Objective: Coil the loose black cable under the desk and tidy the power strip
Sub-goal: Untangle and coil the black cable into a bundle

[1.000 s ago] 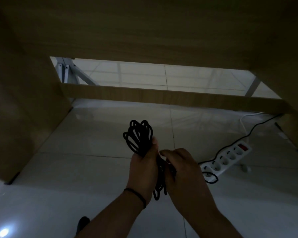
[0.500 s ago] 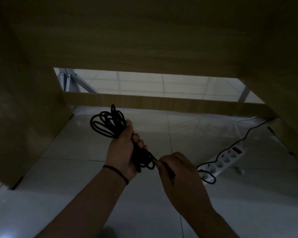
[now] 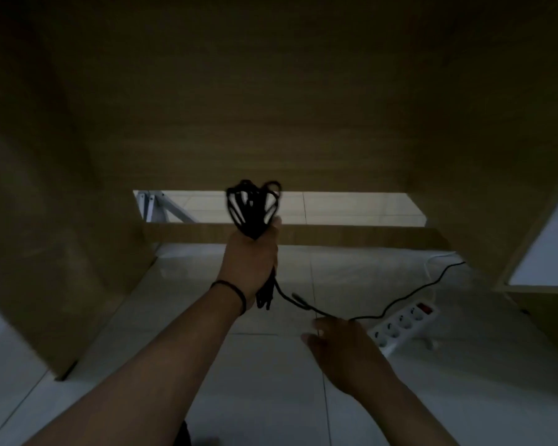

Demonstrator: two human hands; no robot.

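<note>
- Where the right hand (image 3: 339, 344) sits nearest the camera, low over the floor (image 3: 271, 397), its fingers curl at the loose run of the black cable (image 3: 298, 302); blur hides whether they actually pinch it, so that grip cannot be confirmed.
- Risk, as judged: if that hand has no hold, the free run will drag along the floor and snag or tug the power strip (image 3: 403, 325) out of position.
- Further out, the left hand (image 3: 252, 255) is raised and closed tightly round the waist of the gathered coil; loops fan out above the fist and shorter ends hang below it, by the wrist band (image 3: 236, 292).
- Risk, as judged: the loops are unsecured, so any slackening of the fist would let the coil spill.
- From below the fist the cable trails down and right to the right hand, then on past the white strip towards the far desk panel (image 3: 303, 235).
</note>
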